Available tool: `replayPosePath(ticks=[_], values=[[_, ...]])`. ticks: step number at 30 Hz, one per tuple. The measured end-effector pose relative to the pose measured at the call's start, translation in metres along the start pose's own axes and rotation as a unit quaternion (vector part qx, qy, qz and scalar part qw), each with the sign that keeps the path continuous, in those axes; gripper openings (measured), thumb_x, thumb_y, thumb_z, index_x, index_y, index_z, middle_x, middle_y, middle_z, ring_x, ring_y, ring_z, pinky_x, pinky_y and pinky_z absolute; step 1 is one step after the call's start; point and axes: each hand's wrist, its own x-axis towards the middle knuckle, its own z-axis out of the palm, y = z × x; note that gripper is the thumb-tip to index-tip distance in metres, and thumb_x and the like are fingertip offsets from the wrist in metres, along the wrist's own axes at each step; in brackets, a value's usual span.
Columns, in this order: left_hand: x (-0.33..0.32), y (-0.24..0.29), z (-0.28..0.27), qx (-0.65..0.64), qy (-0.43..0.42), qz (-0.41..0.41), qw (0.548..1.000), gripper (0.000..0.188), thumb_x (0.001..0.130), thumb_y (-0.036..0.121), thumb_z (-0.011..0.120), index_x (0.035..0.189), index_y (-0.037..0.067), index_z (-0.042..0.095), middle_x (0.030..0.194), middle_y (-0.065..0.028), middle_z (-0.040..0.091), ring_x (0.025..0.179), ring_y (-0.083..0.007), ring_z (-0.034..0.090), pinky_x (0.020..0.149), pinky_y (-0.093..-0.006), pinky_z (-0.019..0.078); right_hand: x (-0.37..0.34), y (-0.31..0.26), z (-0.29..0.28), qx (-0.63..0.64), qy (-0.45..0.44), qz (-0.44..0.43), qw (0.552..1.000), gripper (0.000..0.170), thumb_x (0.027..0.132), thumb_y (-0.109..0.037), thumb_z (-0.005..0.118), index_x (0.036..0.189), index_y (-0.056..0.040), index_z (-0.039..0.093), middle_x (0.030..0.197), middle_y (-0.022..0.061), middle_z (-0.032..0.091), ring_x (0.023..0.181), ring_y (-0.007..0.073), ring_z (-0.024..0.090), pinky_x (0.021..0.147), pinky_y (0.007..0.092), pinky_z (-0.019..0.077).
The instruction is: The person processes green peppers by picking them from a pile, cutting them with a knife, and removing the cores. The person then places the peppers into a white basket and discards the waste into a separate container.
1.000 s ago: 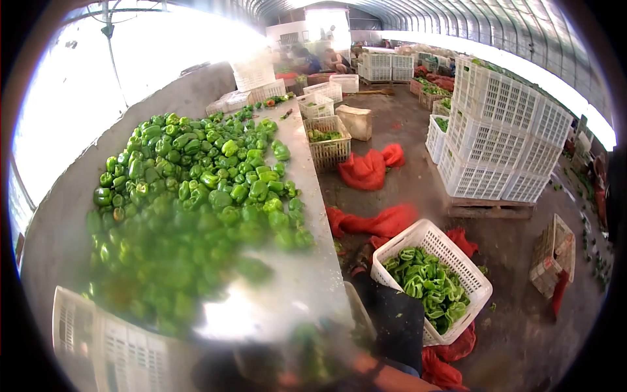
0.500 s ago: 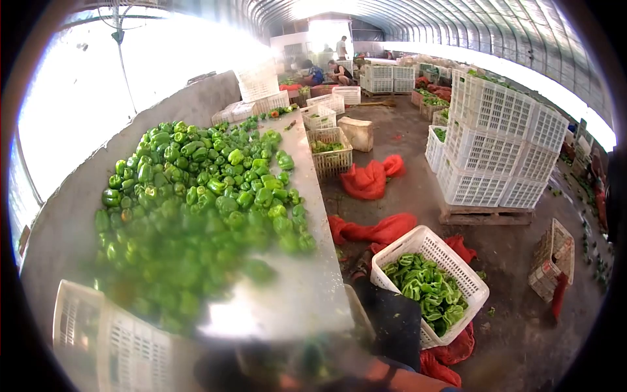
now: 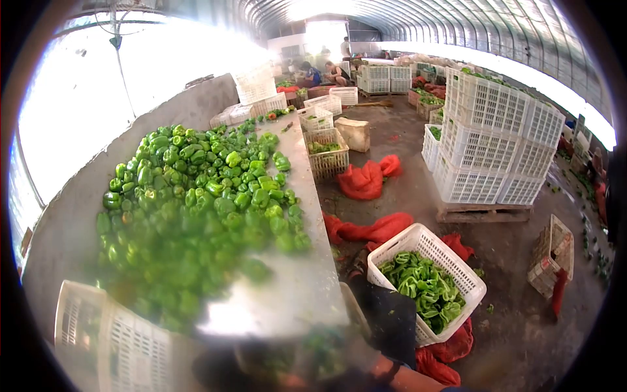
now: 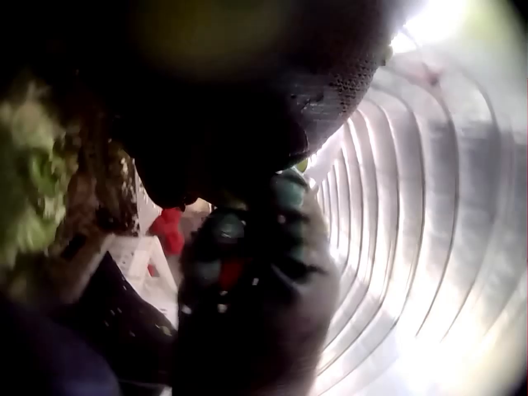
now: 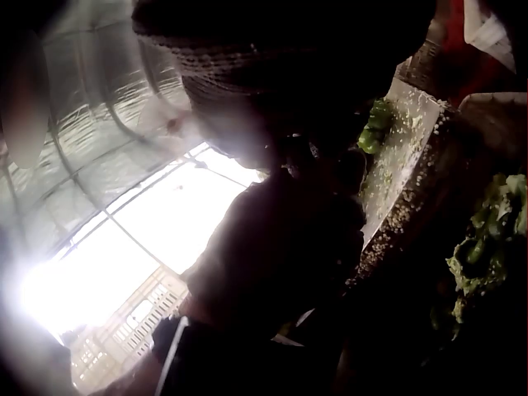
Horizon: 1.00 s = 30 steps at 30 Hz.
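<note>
At the bottom of the head view both hands are blurred, close together in front of me; a dark band circles the right wrist (image 3: 390, 374). In the left wrist view, my left hand (image 4: 247, 107), in a dark knit glove, fills the top, and my right hand (image 4: 257, 247), gloved with greenish fingertips, meets it from below with bent fingers. A small yellow-green bit (image 4: 303, 165) shows where they meet. The right wrist view has my right hand (image 5: 305, 58) in deep shadow above the left (image 5: 272, 256). I cannot tell what they hold. Green bell peppers (image 3: 215, 176) are heaped on the table (image 3: 320, 274) beyond.
A white crate (image 3: 130, 346) stands at the table's near left. On the floor to my right, another crate (image 3: 470, 271) holds cut green peppers (image 3: 424, 284), with red netting (image 3: 450, 349) beneath. Crates (image 3: 490, 144) are stacked on a pallet (image 3: 483, 213). People (image 3: 336, 73) crouch far off.
The head view has tipped upward and shifted slightly, so the scene sits a little lower and the far people show more clearly. Both hands stay low and blurred; the peppers look unmoved.
</note>
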Motion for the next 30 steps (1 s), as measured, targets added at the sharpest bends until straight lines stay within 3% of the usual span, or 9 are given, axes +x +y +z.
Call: replayPosePath(ticks=[1, 5, 6, 8, 10, 14, 16, 21, 30], values=[[0.003, -0.01, -0.006, 0.187, -0.058, 0.108, 0.975, 0.053, 0.093, -0.01, 0.062, 0.145, -0.002, 0.063, 0.129, -0.0112, 0.074, 0.11, -0.0186, 0.072, 0.091, -0.0312, 0.0617, 0.001, -0.004, -0.002, 0.023, 0.015, 0.038, 0.999, 0.045, 0.09, -0.023, 0.082, 0.127, -0.0042, 0.067, 0.113, 0.0189, 0.074, 0.098, 0.0358, 0.075, 0.085, 0.0454, 0.0608], [-0.029, 0.13, 0.07, -0.106, 0.034, -0.2, 0.973, 0.064, 0.091, -0.007, 0.062, 0.154, 0.001, 0.055, 0.138, -0.0105, 0.07, 0.115, -0.018, 0.069, 0.092, -0.0309, 0.0613, 0.016, 0.003, 0.001, 0.17, 0.116, 0.083, 0.975, 0.042, 0.089, -0.012, 0.081, 0.128, -0.0021, 0.069, 0.103, 0.008, 0.07, 0.087, 0.0216, 0.068, 0.077, 0.0356, 0.0581], [-0.027, 0.099, 0.053, -0.028, -0.014, -0.093, 0.995, 0.068, 0.091, -0.006, 0.059, 0.158, 0.001, 0.052, 0.141, -0.0099, 0.067, 0.119, -0.0179, 0.068, 0.093, -0.0311, 0.0609, 0.015, 0.009, 0.006, 0.206, 0.145, 0.096, 0.963, 0.039, 0.091, -0.005, 0.077, 0.13, -0.0007, 0.07, 0.099, -0.0012, 0.065, 0.08, 0.0141, 0.06, 0.073, 0.0292, 0.0553], [-0.029, 0.052, 0.03, 0.024, -0.042, 0.022, 0.999, 0.075, 0.09, -0.004, 0.056, 0.163, 0.002, 0.046, 0.145, -0.0101, 0.064, 0.122, -0.018, 0.066, 0.095, -0.0312, 0.06, 0.017, 0.033, -0.002, 0.24, 0.093, 0.08, 0.963, 0.024, 0.103, -0.013, 0.069, 0.122, 0.0004, 0.072, 0.107, 0.0076, 0.074, 0.09, 0.0153, 0.071, 0.076, 0.0314, 0.0603], [-0.027, 0.059, 0.033, 0.029, -0.01, 0.0, 1.0, 0.079, 0.088, -0.003, 0.053, 0.166, 0.002, 0.043, 0.146, -0.0121, 0.062, 0.12, -0.0187, 0.066, 0.095, -0.031, 0.0589, 0.029, 0.012, -0.02, 0.521, 0.066, 0.295, 0.798, 0.021, 0.105, -0.015, 0.065, 0.116, 0.0017, 0.072, 0.1, 0.0084, 0.076, 0.083, 0.0171, 0.073, 0.074, 0.0314, 0.0605], [-0.019, 0.051, 0.024, 0.08, 0.015, 0.014, 0.997, 0.075, 0.086, -0.005, 0.058, 0.161, 0.0, 0.05, 0.143, -0.0146, 0.064, 0.12, -0.0209, 0.066, 0.099, -0.0344, 0.0572, 0.029, 0.026, -0.022, 0.485, 0.072, 0.308, 0.815, 0.027, 0.108, -0.02, 0.061, 0.121, 0.0017, 0.071, 0.097, 0.0061, 0.074, 0.084, 0.0126, 0.072, 0.072, 0.0284, 0.0588], [-0.018, 0.033, 0.015, 0.142, 0.013, 0.065, 0.988, 0.073, 0.087, -0.006, 0.06, 0.159, 0.0, 0.052, 0.142, -0.0147, 0.065, 0.122, -0.0216, 0.066, 0.102, -0.0357, 0.0569, 0.028, 0.022, -0.02, 0.471, 0.092, 0.27, 0.835, 0.03, 0.109, -0.029, 0.061, 0.117, -0.0045, 0.076, 0.084, -0.0019, 0.068, 0.064, 0.0044, 0.056, 0.055, 0.0238, 0.0436], [-0.013, 0.058, 0.032, 0.485, 0.008, 0.24, 0.841, 0.059, 0.092, -0.004, 0.065, 0.151, 0.002, 0.058, 0.141, -0.0209, 0.066, 0.127, -0.0315, 0.069, 0.107, -0.039, 0.0561, 0.024, 0.028, -0.007, 0.513, 0.095, 0.318, 0.792, 0.029, 0.107, -0.026, 0.062, 0.116, -0.0011, 0.075, 0.088, 0.0003, 0.07, 0.066, 0.0059, 0.058, 0.055, 0.0239, 0.0447], [-0.017, 0.011, 0.037, 0.132, 0.093, -0.028, 0.986, 0.046, 0.098, -0.004, 0.058, 0.143, -0.003, 0.066, 0.113, -0.0094, 0.079, 0.095, -0.0175, 0.075, 0.084, -0.032, 0.0615, 0.004, 0.054, 0.01, 0.056, 0.09, 0.099, 0.989, 0.023, 0.102, -0.016, 0.066, 0.115, 0.0023, 0.069, 0.09, 0.0093, 0.07, 0.072, 0.0187, 0.062, 0.066, 0.037, 0.0521]])
